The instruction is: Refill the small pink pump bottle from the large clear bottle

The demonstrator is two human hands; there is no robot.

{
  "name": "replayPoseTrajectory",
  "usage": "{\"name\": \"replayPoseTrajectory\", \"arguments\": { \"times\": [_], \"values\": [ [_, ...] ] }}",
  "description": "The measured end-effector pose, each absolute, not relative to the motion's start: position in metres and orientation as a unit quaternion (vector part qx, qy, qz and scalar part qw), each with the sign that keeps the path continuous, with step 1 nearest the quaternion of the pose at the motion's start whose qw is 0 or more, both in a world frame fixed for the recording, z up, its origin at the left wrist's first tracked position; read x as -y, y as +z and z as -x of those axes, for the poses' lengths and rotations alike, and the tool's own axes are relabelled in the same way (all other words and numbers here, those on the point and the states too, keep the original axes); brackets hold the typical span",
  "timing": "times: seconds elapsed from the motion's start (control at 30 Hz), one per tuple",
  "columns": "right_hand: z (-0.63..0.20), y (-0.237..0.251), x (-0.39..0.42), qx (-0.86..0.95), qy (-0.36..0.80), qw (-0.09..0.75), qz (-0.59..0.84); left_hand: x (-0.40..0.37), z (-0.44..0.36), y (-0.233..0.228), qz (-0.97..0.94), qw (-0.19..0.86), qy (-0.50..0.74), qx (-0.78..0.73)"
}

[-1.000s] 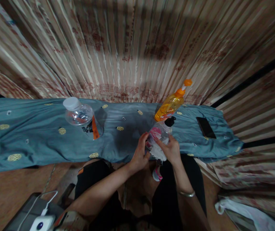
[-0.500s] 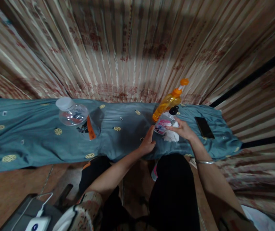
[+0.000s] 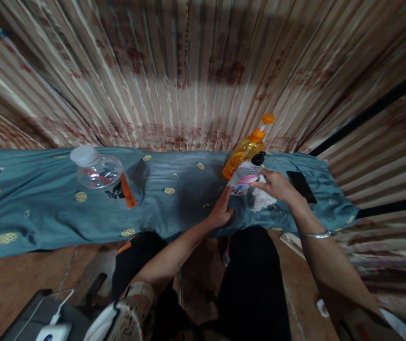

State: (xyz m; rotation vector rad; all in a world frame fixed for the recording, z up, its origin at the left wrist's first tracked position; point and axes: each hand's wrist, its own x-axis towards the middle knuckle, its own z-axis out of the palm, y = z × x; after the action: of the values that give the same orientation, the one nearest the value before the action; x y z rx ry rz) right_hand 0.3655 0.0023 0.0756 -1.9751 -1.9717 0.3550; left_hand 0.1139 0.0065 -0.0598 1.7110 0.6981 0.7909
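A small clear pump bottle (image 3: 244, 182) with a pink label and a black top tilts over the cloth. My left hand (image 3: 220, 210) has its fingers against the bottle's lower left side, the thumb partly visible. From the right, my right hand (image 3: 277, 184) grips the bottle's side below the black top, a finger and the thumb on it. Crumpled white tissue (image 3: 263, 200) lies under and beside my right hand; whether the hidden fingers touch it I cannot tell. Just behind stands an orange pump bottle (image 3: 240, 156) with yellow-orange liquid, partly covered by the clear one.
A big clear bottle (image 3: 100, 171) with a white lid and orange label stands at left on the teal pineapple-print cloth (image 3: 174, 213). A black phone (image 3: 301, 186) lies at right. Pleated curtains (image 3: 196, 71) hang behind. A white device (image 3: 54, 331) with a cable sits at lower left.
My right hand has shifted slightly right on the clear bottle, showing more of its pink label. The tissue now sits lower and farther right, away from the label. The view has turned slightly.
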Motion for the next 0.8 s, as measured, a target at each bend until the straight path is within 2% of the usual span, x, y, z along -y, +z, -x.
{"name": "replayPoseTrajectory", "arguments": {
  "times": [0.27,0.43,0.63,0.8],
  "values": [
    [-0.352,0.085,0.048,0.669,0.09,0.208,0.708,-0.004,-0.108,-0.051,-0.687,0.547,0.35,-0.325],
    [-0.304,0.088,0.067,0.689,0.123,0.263,0.664,-0.001,-0.083,-0.04,-0.622,0.573,0.395,-0.358],
    [-0.243,0.048,0.033,0.687,0.158,0.323,0.632,-0.014,-0.022,-0.029,-0.522,0.539,0.497,-0.435],
    [-0.218,0.009,0.023,0.688,0.134,0.328,0.633,-0.014,0.013,-0.024,-0.531,0.466,0.515,-0.485]
  ]
}}
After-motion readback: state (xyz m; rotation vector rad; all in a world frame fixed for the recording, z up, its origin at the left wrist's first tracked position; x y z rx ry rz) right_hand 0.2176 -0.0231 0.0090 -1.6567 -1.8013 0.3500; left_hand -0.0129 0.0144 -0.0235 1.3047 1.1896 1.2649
